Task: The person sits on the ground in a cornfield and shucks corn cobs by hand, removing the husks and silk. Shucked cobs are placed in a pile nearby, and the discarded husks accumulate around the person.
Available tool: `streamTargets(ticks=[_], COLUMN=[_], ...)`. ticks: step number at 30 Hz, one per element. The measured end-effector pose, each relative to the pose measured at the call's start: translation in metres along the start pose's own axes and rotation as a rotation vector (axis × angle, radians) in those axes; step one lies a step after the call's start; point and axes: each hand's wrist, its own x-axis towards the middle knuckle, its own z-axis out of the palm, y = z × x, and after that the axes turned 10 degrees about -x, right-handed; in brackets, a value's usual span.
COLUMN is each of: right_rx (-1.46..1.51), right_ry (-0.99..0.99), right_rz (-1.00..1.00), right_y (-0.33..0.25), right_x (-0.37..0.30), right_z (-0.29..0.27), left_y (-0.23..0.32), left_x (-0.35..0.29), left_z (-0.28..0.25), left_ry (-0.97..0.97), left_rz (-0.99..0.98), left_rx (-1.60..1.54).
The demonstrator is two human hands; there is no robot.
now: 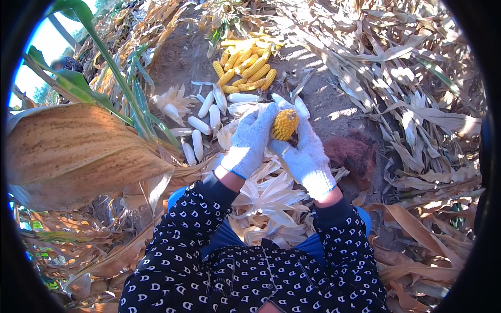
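Between my two white-gloved hands is a yellow corn cob (pixel 285 125), its kernels bare at the end facing me. My left hand (pixel 249 140) closes on the cob's left side, fingers pointing away. My right hand (pixel 309 151) wraps it from the right and below. The far part of the cob is hidden by the gloves. Just beyond and left of my hands lie several white corn cobs (pixel 199 125) on the soil. Farther off sits a pile of yellow corn cobs (pixel 253 65).
Pale loose husks (pixel 271 201) lie between my legs. A reddish-brown clump of corn silk (pixel 350 156) is to the right. Dry stalks and leaves (pixel 402 83) cover the ground at right. A large brown leaf (pixel 83 148) and a green stalk (pixel 112 65) rise close on the left.
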Motion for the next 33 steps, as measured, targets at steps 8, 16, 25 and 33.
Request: streamTargets(ticks=[8,16,25,33], right_rx=[0.407,0.526,0.645,1.188], right_ry=[0.091,0.254,0.227,0.242], right_rz=[-0.023,-0.021,0.109,0.188], right_y=[0.028,0.010,0.010,0.011], right_x=[0.009,0.004,0.013,0.019], right_z=[0.030,0.042,0.031,0.016], left_y=[-0.003,-0.005,0.016,0.039], left_x=[-0.002,0.000,-0.001,0.014], left_z=[0.012,0.006,0.008,-0.028], left_ry=[0.093,0.080,0.203,0.147], left_rz=[0.194,0.299,0.101,0.120], left_rx=[0.000,-0.103,-0.557,-0.595])
